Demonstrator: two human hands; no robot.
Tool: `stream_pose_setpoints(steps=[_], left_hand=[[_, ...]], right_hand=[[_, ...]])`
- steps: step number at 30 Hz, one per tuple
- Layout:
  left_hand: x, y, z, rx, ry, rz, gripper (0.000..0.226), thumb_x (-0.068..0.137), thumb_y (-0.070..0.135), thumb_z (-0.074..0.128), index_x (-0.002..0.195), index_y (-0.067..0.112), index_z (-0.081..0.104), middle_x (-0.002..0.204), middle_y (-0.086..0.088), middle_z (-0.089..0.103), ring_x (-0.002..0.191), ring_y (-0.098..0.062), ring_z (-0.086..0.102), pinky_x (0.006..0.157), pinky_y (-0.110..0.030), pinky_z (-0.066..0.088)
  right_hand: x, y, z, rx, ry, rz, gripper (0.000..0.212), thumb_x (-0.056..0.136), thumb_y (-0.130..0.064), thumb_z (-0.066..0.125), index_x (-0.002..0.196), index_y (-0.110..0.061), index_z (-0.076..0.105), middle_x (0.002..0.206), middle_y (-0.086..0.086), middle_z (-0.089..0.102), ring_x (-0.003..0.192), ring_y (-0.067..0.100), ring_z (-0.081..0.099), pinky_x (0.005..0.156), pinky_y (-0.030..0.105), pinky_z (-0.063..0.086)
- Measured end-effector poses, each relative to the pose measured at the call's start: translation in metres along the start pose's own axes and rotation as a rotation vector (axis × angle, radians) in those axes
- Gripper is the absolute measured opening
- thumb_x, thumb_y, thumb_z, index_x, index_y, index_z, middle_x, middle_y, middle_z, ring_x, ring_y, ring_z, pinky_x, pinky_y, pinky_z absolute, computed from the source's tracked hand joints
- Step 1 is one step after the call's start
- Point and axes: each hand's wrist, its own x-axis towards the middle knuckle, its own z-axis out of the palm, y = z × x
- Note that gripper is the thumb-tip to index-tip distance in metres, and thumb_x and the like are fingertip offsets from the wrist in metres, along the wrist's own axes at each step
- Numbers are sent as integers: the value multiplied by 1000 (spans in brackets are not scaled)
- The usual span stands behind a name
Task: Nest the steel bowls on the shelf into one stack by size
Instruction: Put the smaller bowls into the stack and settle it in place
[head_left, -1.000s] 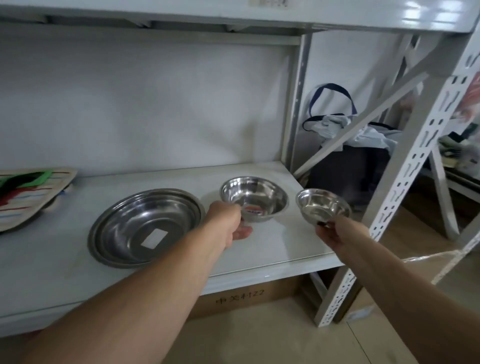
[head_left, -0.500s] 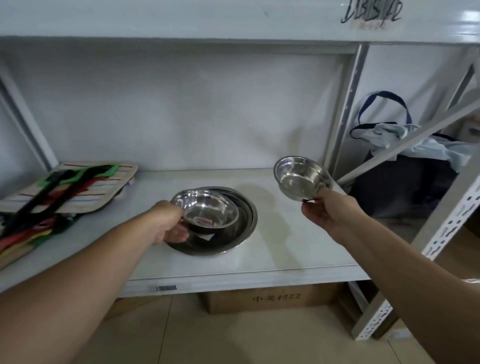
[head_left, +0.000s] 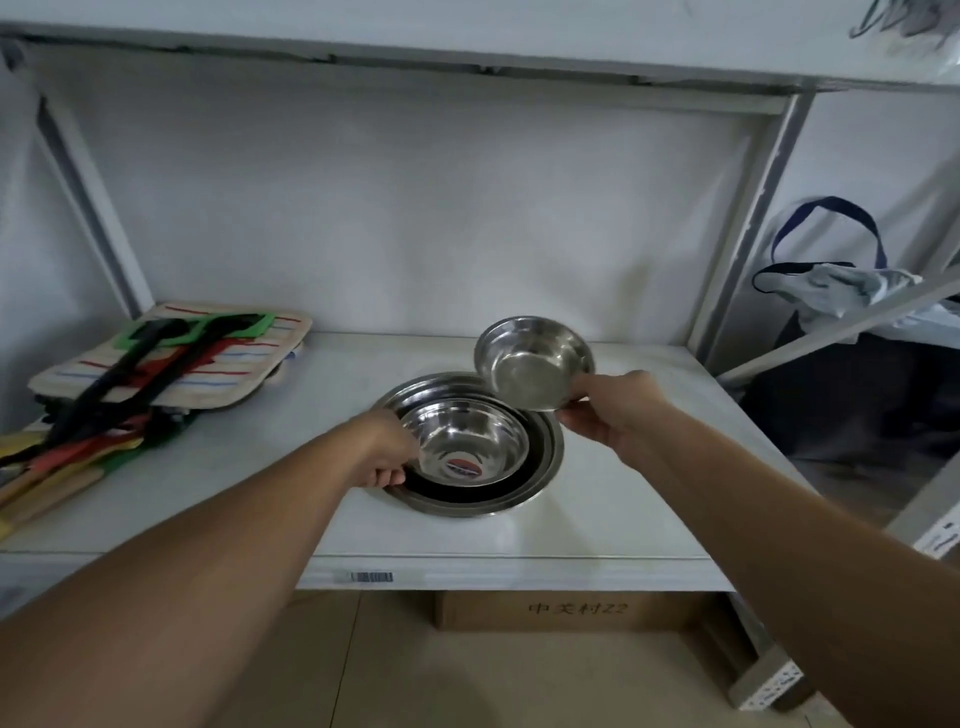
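The large steel bowl (head_left: 540, 483) rests on the white shelf (head_left: 623, 519) near the middle. Inside it sits the medium steel bowl (head_left: 470, 441) with a red and blue sticker on its bottom. My left hand (head_left: 387, 449) grips the medium bowl's left rim. The small steel bowl (head_left: 532, 361) is in the air, tilted toward me, above the large bowl's back right edge. My right hand (head_left: 613, 408) holds it by its lower right rim.
A striped padded mat (head_left: 218, 374) with black, red and green utensils (head_left: 119, 395) on top lies at the shelf's left. Metal uprights stand at both sides. A bag with cloth (head_left: 841, 291) sits behind the right upright. A cardboard box (head_left: 571, 610) is below the shelf.
The medium bowl has been lowered into the large bowl. My right hand has carried the small bowl left, toward the stack. The camera has moved closer.
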Motion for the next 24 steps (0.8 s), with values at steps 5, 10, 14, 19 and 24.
stream_pose_setpoints(steps=[5, 10, 14, 19, 24], left_hand=[[10, -17, -7, -43, 210, 92, 22, 83, 7, 54, 73, -3, 71, 68, -18, 75, 45, -22, 54, 47, -25, 42], [18, -28, -13, -32, 350, 134, 19, 82, 12, 54, 83, 2, 70, 75, -16, 74, 55, -28, 60, 50, -26, 45], [25, -34, -19, 3, 431, 128, 23, 83, 21, 56, 88, 2, 69, 83, -16, 73, 61, -29, 60, 48, -23, 42], [30, -34, -21, 17, 429, 133, 24, 85, 25, 56, 87, 3, 67, 81, -15, 70, 67, -32, 66, 51, -25, 43], [33, -31, -30, 83, 454, 142, 31, 80, 35, 61, 92, 8, 68, 87, -12, 70, 79, -31, 69, 57, -26, 45]], right_hand=[[11, 18, 53, -236, -50, 72, 26, 75, 9, 75, 101, 11, 69, 76, 21, 70, 43, 24, 68, 49, 33, 63], [19, 34, 72, -383, -39, 98, 33, 76, 10, 73, 108, 2, 66, 109, 23, 70, 59, 30, 74, 54, 36, 64], [17, 39, 79, -474, -60, 101, 32, 78, 10, 69, 108, 0, 66, 106, 24, 69, 57, 33, 76, 60, 43, 66], [12, 37, 83, -655, -34, 48, 13, 83, 0, 66, 96, -1, 66, 68, 14, 71, 57, 27, 77, 64, 38, 66], [10, 18, 71, -1043, 21, -212, 6, 77, -12, 58, 72, -9, 60, 61, 6, 69, 52, 20, 67, 53, 25, 54]])
